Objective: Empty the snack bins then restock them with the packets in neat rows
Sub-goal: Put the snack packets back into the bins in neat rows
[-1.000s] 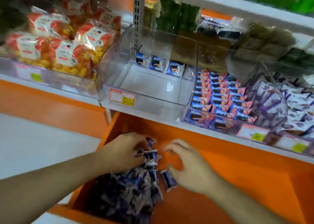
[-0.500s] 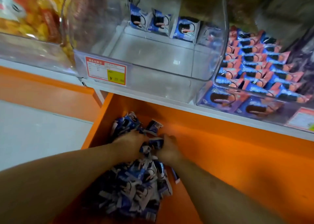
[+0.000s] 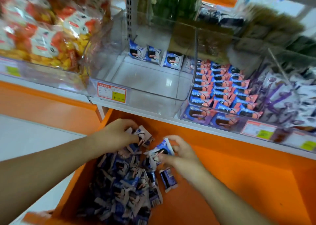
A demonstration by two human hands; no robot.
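A heap of small blue-and-white snack packets (image 3: 124,187) lies in the left part of an orange lower shelf tray (image 3: 230,173). My left hand (image 3: 118,136) grips a packet (image 3: 142,136) at the top of the heap. My right hand (image 3: 181,153) holds another blue packet (image 3: 160,153) just above the heap. Above, a clear plastic bin (image 3: 145,95) is nearly bare, with three packets (image 3: 153,55) standing in a row against its back wall.
The bin to the right (image 3: 224,88) holds neat rows of blue-and-pink packets. Purple-and-white packets (image 3: 290,95) fill the bin beyond it. Orange-and-yellow snack bags (image 3: 42,36) fill the left bin. One loose packet (image 3: 168,179) lies beside the heap. White floor (image 3: 34,136) shows at left.
Both hands have risen from pressing into the heap, and each now holds a packet. The view has tilted up and shows more of the shelf.
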